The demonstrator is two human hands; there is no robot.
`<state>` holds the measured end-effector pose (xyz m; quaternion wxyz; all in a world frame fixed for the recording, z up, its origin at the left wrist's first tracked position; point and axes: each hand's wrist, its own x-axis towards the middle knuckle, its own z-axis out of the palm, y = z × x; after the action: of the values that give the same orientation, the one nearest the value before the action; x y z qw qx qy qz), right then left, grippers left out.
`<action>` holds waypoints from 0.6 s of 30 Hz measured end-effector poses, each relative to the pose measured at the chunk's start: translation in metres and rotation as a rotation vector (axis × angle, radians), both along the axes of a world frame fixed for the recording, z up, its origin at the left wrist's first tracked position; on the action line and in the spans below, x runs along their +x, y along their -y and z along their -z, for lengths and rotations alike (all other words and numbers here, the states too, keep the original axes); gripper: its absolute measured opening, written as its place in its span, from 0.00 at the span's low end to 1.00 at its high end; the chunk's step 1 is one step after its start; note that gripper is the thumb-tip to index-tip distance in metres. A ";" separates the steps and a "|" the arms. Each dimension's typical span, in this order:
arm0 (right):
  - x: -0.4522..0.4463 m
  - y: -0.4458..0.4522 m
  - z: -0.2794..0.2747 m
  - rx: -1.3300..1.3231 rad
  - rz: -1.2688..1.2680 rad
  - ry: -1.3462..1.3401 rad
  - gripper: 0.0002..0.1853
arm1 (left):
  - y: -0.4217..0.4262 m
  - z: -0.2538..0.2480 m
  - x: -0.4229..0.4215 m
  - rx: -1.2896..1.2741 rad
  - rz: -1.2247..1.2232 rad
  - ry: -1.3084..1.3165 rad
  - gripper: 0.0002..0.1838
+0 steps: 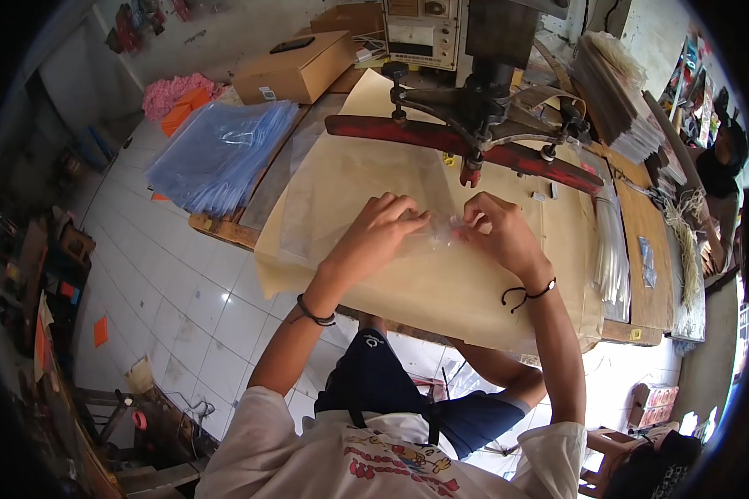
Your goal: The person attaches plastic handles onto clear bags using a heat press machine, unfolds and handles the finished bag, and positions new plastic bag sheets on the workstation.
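Both of my hands are over the brown paper covering [374, 299] of the worktable. Thumb and fingers of my left hand [383, 223] are pinched at the edge of a clear plastic sheet [333, 200], which lies partly on the paper. Opposite it, my right hand [499, 233] is curled with its fingertips closed on the same plastic. A crumpled, shiny stretch of it [441, 237] lies between the two hands. Just beyond them hangs the long red bar [383, 129] of a press. Small clips [545, 195] rest on the paper beyond my right hand.
A stack of bluish clear plastic sleeves [220, 158] lies at the left. Behind it stand a cardboard box [295, 66] with a phone on top and a machine panel [422, 33]. White strips [612, 249] and bundled material [616, 100] line the right side. Another person [720, 158] is at far right.
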<state>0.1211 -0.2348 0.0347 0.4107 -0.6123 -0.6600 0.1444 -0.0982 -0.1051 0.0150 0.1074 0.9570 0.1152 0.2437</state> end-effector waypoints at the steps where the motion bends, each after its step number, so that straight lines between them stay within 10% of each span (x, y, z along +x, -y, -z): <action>1: 0.000 0.001 -0.002 -0.008 0.019 0.005 0.09 | 0.002 -0.001 0.000 0.014 -0.011 -0.034 0.22; 18: -0.007 0.007 0.001 0.189 -0.020 0.472 0.07 | -0.001 0.004 0.003 0.060 0.045 -0.022 0.20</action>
<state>0.1137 -0.2420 0.0340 0.2990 -0.5814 -0.7542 -0.0608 -0.0953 -0.1036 0.0112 0.0830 0.9647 0.0876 0.2342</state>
